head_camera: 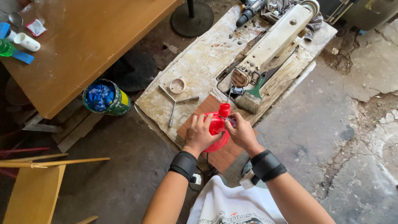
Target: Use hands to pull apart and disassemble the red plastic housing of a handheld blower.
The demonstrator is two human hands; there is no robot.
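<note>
Underfoot, the cracked grey concrete floor [356, 137] takes up most of the room, broken and pitted toward the right side and darker in the shade on the left. Across the upper left slants a big brown wooden table [91, 45] with a few small containers at its far corner, and below it stands the corner of a pale yellow wooden chair [33, 191]. At the middle lies a worn, paint-stained board [203, 62] set on the floor as a work surface, and on it rests a cream-coloured sewing machine [273, 39] tipped on its side, with a power drill [248, 10] just beyond its far end. Beside the board, under the table's edge, sits a green paint can [105, 97] stuffed with blue cloth. On the board's near end is a reddish-brown square of plywood [209, 110], with a green-handled paintbrush [253, 97] next to it, a metal cross wrench [174, 103] to its left, and a small round ring [177, 85] near that. Over the plywood the person holds a red plastic blower-like tool [217, 126] between both hands: the left hand [201, 132] is wrapped around its body, while the right hand [240, 132] pinches a thin metal piece at the tool's neck. Both wrists carry black bands.
</note>
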